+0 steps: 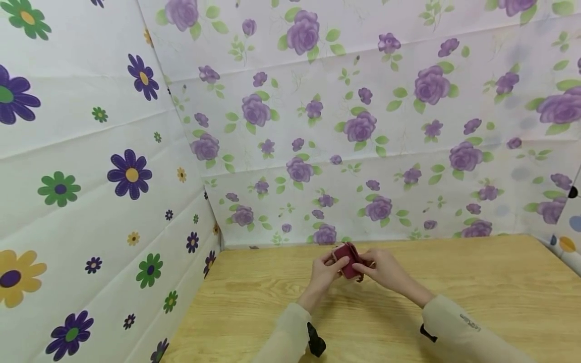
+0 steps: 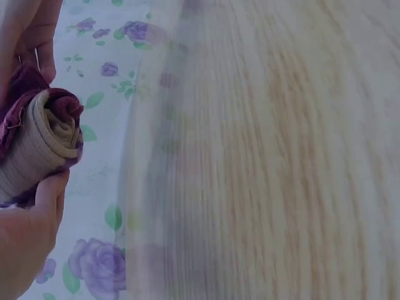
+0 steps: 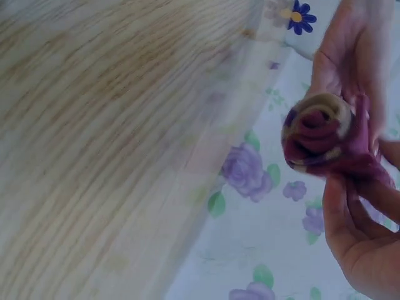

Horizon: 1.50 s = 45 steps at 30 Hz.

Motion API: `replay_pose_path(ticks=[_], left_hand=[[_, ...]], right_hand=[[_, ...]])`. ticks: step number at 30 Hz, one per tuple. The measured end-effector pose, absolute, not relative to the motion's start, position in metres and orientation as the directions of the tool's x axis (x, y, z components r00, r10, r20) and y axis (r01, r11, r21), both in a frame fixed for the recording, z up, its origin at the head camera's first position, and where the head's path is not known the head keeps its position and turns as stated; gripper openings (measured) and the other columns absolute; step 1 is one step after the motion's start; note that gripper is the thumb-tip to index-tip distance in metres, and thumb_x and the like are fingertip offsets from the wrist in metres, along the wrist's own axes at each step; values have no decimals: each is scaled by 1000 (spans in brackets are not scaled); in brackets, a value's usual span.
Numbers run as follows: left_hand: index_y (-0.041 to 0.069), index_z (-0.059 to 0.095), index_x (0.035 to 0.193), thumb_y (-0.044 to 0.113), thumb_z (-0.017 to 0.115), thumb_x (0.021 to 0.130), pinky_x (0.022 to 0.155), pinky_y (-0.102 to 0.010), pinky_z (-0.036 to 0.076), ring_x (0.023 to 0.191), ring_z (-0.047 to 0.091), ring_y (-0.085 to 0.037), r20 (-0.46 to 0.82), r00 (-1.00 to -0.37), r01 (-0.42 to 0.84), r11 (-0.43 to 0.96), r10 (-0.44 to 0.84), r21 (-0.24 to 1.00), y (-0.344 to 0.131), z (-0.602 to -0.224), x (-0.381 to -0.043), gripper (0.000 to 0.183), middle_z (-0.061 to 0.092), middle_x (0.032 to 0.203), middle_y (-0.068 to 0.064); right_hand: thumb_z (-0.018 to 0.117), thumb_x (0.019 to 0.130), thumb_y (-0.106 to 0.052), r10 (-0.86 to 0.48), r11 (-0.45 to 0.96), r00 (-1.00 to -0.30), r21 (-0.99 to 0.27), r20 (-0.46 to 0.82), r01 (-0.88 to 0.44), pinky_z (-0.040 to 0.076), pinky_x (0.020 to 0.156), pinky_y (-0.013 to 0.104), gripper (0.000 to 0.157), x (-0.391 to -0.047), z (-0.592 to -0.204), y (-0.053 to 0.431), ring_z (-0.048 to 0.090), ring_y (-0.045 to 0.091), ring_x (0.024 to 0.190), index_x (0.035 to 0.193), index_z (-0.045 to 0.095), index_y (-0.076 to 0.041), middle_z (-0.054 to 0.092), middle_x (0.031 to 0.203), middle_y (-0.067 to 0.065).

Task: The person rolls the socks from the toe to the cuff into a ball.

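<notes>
A rolled-up maroon-and-beige cloth (image 1: 348,267) is held up between both hands over the far part of the table. Its spiral end, beige knit wound with maroon, shows in the left wrist view, where the roll (image 2: 37,150) is cut off by the frame edge. My left hand (image 1: 323,275) grips the roll from the left, thumb across its maroon face. From the right, my right hand (image 1: 383,267) pinches its edge between thumb and fingers. In the right wrist view, a maroon flap (image 3: 365,159) stands out from the roll (image 3: 315,134) near the fingers.
The light wood-grain table (image 1: 254,307) runs back to a white cloth wall with purple roses (image 1: 360,126). A second wall with large daisies (image 1: 131,174) stands along the left side. Both sleeves (image 1: 290,333) are beige.
</notes>
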<state>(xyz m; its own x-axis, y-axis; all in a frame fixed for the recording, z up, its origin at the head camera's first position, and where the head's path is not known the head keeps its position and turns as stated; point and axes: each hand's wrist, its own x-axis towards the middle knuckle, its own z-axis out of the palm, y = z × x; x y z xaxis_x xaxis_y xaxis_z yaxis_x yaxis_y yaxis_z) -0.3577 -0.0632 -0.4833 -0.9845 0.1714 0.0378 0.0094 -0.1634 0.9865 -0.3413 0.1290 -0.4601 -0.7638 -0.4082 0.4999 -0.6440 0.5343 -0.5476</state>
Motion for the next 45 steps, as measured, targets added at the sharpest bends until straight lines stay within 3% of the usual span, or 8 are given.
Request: replay_pose_path(ticks=[4,9,18,25,31,34,40,45], left_hand=[[-5,57,128,13,70,89,83,-31,56,105,67,-23,48,-972,-8,-235,231,972,-68,-487,-359,45,65,120,-23],[-4,52,133,11,64,93,85,-31,55,108,66,-22,34,-943,-54,-254,330,966,-75,-488,-360,45,62,126,-24],[-3,57,120,8,69,88,84,-43,56,102,68,-30,22,-944,-39,-179,328,983,-70,-487,-357,36,65,116,-28],[8,63,126,15,75,84,83,-34,57,104,68,-25,63,-947,44,-69,315,997,-65,-481,-351,43,69,117,-16],[13,65,121,17,81,78,84,-32,56,104,67,-17,113,-952,160,147,286,976,-58,-479,-351,47,70,115,-7],[11,63,122,16,82,77,85,-33,56,105,66,-18,111,-963,164,206,247,965,-55,-477,-350,49,69,115,-6],[4,53,128,16,82,77,85,-37,56,104,67,-23,67,-982,92,134,178,987,-53,-472,-348,60,68,116,-15],[2,53,121,20,84,75,81,-36,56,96,69,-22,46,-990,61,110,130,992,-53,-471,-348,58,70,109,-17]], right_hand=[[59,96,-30,-418,475,-811,-663,409,-578,49,56,21,25,-345,-461,136,58,1,59,92,76,-13,71,75,0],[54,99,-26,-434,355,-847,-807,306,-473,58,66,30,30,-347,-464,143,69,9,73,103,74,-5,74,93,14],[75,83,-35,-262,399,-935,-855,239,-330,58,63,38,32,-352,-467,134,66,16,76,98,67,-8,67,92,9],[76,84,-30,-235,432,-952,-856,198,-285,57,60,30,35,-350,-468,133,62,16,82,104,61,-5,65,95,10],[78,81,-34,-232,392,-964,-894,133,-217,58,66,41,41,-349,-468,132,61,19,81,101,57,-5,62,94,11],[78,80,-34,-210,368,-967,-905,142,-213,58,67,41,42,-348,-468,130,62,17,80,101,57,-5,62,95,12],[70,88,-17,-129,307,-935,-884,329,-353,58,69,30,26,-343,-466,129,70,16,82,112,66,-7,71,103,17],[63,93,-18,-101,260,-916,-879,388,-401,58,72,25,26,-340,-463,131,71,10,86,115,69,-4,70,110,20]])
